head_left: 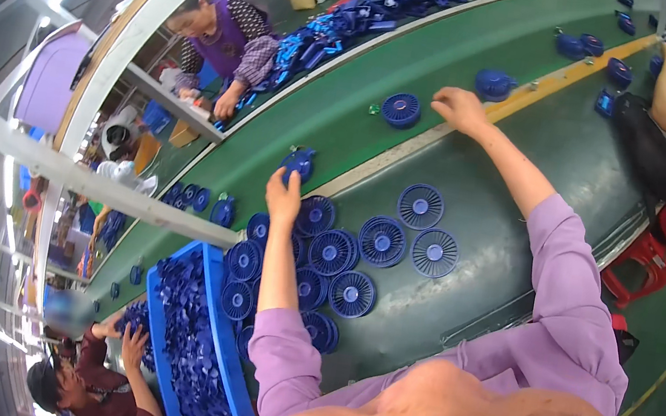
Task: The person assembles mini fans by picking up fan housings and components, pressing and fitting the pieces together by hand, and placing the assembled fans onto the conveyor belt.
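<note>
Blue fan body (299,162) on the green conveyor belt (477,49), left hand (283,195) touching its near edge with fingers loosely open, right hand (460,109) hovering open near a round blue grille (401,110), loose grilles (384,241) spread between the arms, blue crate (235,374) of parts at left

This is a factory line: a green belt (477,49) carries blue fan parts (381,241), with workers (225,37) sitting along it.
</note>
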Motion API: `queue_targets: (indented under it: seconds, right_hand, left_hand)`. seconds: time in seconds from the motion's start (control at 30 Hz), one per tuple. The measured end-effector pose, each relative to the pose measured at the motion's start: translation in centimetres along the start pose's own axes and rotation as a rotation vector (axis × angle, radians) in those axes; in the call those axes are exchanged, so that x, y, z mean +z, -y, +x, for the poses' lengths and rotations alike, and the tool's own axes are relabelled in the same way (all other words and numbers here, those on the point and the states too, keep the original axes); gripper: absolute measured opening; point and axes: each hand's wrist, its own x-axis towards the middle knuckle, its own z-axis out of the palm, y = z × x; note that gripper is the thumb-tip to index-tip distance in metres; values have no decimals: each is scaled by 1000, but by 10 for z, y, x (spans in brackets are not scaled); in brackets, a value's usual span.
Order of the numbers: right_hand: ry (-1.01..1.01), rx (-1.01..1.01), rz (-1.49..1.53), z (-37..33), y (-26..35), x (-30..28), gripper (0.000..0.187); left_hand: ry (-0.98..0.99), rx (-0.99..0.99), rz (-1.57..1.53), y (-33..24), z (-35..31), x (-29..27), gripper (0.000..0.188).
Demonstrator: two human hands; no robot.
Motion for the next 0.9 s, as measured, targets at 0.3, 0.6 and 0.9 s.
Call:
queue_targets:
  seconds: [0.3,0.6,0.9]
  right_hand:
    - [-164,102,-398,-21,-104,-56,45]
    - [584,-414,226,-66,57,-24,67]
    - [757,-528,-27,-99,92,-12,79]
  left_hand:
    - [118,-140,203,22,42,46,61]
    - [300,-260,229,28,70,49,35]
    - [286,-511,-1269,-30,16,15,43]
